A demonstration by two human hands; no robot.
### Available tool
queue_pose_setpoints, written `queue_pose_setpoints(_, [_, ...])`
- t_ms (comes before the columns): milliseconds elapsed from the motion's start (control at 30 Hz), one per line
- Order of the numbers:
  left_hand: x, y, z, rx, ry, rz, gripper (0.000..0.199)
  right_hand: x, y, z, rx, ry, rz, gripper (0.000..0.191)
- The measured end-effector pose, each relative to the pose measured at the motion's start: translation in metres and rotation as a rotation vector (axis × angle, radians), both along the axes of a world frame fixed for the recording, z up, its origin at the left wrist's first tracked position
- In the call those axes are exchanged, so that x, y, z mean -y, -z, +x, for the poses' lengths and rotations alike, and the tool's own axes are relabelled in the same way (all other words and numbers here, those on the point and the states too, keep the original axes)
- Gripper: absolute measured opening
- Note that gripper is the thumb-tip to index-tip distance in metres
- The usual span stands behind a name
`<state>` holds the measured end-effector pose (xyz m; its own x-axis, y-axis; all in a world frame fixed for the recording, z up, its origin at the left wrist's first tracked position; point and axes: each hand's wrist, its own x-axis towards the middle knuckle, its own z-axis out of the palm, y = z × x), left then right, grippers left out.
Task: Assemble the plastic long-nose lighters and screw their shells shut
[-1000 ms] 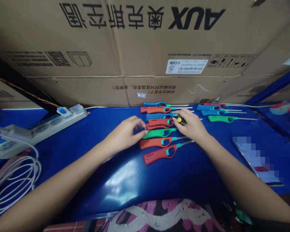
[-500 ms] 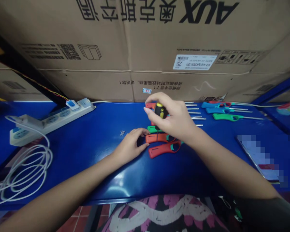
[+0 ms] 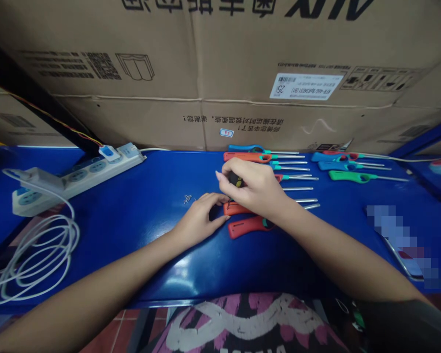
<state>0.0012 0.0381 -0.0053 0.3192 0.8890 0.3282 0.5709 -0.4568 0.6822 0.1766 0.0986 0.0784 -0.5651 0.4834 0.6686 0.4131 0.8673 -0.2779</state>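
Observation:
My right hand [image 3: 257, 189] grips a black and yellow screwdriver [image 3: 236, 180], whose lower part reaches the left end of an orange lighter [image 3: 235, 208]. My left hand [image 3: 200, 218] has its thumb and finger at either side of that lighter's handle end, pinching it. Nearest to me lies a red lighter [image 3: 248, 227]. Beyond my right hand, an orange lighter [image 3: 244, 157] and a blue lighter [image 3: 244, 148] lie in the same column with others, partly hidden. Small screws [image 3: 187, 198] sit left of my left fingertips.
A white power strip [image 3: 84, 176] and a coiled white cable [image 3: 40, 264] are at the left. More lighters, one green [image 3: 347, 176], lie at the right, behind a phone [image 3: 400, 250]. A cardboard box [image 3: 161, 113] stands along the back of the blue table [image 3: 132, 289].
The screwdriver and my right hand have moved down and slightly left, toward the orange lighter's handle. My left hand stays beside that lighter. The whole view has shifted slightly.

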Motion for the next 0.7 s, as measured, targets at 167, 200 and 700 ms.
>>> queue_pose_setpoints(167, [0.000,0.001,0.000,-0.035,0.011,0.017,0.027,0.009,-0.015,-0.001,0.302,0.245,0.066,0.055])
queue_pose_setpoints(200, [0.000,0.000,0.000,-0.039,0.015,0.019,0.027,0.010,-0.018,-0.002,0.346,0.236,0.046,0.051])
queue_pose_setpoints(700, [0.002,-0.001,0.001,-0.083,0.058,0.053,0.027,0.014,-0.059,-0.003,0.602,0.109,-0.082,0.024])
